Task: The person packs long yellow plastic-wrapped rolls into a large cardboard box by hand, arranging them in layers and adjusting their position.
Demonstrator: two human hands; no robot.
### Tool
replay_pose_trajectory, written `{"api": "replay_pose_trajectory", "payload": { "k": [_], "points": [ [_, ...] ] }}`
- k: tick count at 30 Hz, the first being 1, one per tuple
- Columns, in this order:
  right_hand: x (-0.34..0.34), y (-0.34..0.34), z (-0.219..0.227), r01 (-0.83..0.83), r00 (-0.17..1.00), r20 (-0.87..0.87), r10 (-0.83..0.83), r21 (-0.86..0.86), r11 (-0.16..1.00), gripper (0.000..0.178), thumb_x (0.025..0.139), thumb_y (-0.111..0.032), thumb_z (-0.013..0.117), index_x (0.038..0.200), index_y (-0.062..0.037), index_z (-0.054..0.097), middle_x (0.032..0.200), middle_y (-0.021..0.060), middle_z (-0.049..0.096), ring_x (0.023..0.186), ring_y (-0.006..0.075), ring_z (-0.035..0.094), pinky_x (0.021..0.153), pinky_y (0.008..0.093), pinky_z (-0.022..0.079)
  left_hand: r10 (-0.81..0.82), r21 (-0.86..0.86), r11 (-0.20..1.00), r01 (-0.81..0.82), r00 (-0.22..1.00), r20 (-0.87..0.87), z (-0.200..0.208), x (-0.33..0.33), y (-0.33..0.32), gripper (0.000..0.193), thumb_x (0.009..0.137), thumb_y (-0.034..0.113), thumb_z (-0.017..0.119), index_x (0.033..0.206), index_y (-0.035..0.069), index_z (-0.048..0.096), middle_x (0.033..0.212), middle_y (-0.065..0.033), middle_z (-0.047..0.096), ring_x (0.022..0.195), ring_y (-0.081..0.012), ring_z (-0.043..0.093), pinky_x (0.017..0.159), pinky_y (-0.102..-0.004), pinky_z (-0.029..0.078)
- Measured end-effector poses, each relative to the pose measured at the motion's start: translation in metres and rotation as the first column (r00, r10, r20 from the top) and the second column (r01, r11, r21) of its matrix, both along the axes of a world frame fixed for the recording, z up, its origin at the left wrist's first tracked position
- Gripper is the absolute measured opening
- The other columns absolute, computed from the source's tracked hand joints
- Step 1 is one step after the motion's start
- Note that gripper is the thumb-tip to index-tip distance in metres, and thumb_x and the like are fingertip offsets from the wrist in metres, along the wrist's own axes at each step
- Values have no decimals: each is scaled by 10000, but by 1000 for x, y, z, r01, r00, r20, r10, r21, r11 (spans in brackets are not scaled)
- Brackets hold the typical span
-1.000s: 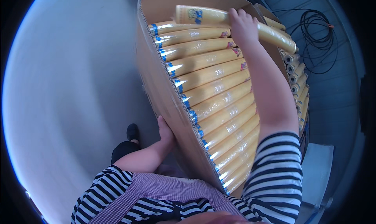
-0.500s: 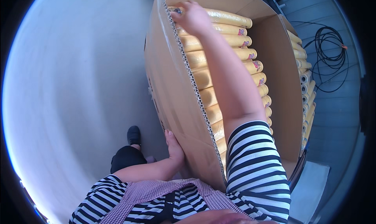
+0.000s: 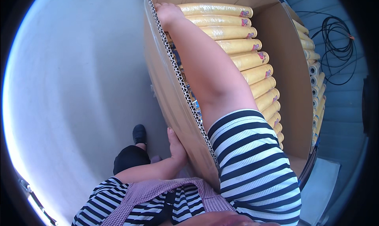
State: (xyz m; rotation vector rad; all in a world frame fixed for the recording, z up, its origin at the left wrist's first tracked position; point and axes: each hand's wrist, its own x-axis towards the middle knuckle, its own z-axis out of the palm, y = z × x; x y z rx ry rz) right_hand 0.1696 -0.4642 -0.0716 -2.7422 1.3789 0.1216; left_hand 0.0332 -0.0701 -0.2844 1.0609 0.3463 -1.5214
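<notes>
A large open cardboard box point(image 3: 173, 111) holds several yellow film-wrapped rolls point(image 3: 246, 48), lying side by side in a row. My right arm reaches across the rolls into the far left corner. There my right hand point(image 3: 169, 16) rests between the box's left wall and the end of the farthest roll point(image 3: 213, 9); its fingers point toward the wall, partly out of sight, and look open. Against the outer side of that wall, nearer me, my left hand point(image 3: 177, 148) lies open with a finger stretched upward. Blue printed surfaces point(image 3: 196, 104) show in the gap beside the wall.
Beyond the box's right wall point(image 3: 294, 88), more yellow rolls point(image 3: 316, 80) are stacked. A coiled black cable point(image 3: 335, 36) hangs by a ribbed bluish wall point(image 3: 343, 107). Pale floor point(image 3: 90, 88) stretches to the left. A whitish flat panel point(image 3: 321, 182) lies at lower right.
My right hand has moved left, down against the box wall. A gap has opened between the wall and the rolls' left ends. My left hand stays on the outer wall.
</notes>
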Motion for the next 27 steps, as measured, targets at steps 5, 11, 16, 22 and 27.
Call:
{"api": "replay_pose_trajectory", "payload": {
  "k": [5,11,16,22,27],
  "points": [
    [9,11,12,-62,992,108,57,45,997,491,941,-380,536,1322,-84,626,1311,187,662,1240,377,608,1056,463,483,-3,-61,998,-1,998,-68,15,2,-6,794,1067,679,257,1530,60,439,1438,-158,581,1280,-291,600,1113,-373,462],
    [10,3,-13,-132,922,356,150,-72,989,302,919,-252,568,1101,-62,716,1034,174,726,964,336,679,849,430,542,-39,63,998,32,993,113,4,-2,-3,837,1052,711,251,1466,29,507,1346,-147,639,1219,-253,629,1072,-350,481],
    [-13,-65,-83,-207,662,735,-148,370,906,457,902,-340,684,1287,-93,684,1232,167,714,1166,303,667,986,410,533,-189,123,973,194,981,-53,50,19,-9,864,1046,723,247,1459,11,510,1333,-149,645,1218,-271,621,1094,-356,460],
    [-118,-97,-32,563,804,332,-493,-162,810,656,920,-433,698,1426,-34,577,1423,184,621,1336,343,574,1139,425,438,-120,85,990,109,984,134,12,5,1,740,1090,592,283,1557,22,348,1523,-165,444,1405,-294,411,1194,-373,302],
    [-211,-169,-57,412,911,18,-412,-70,908,1041,897,-713,577,1585,26,325,1635,234,360,1538,364,311,1271,446,224,-178,119,981,150,944,276,7,-1,0,722,1115,500,300,1635,11,192,1686,-193,243,1568,-318,200,1278,-390,158]
  ]
}}
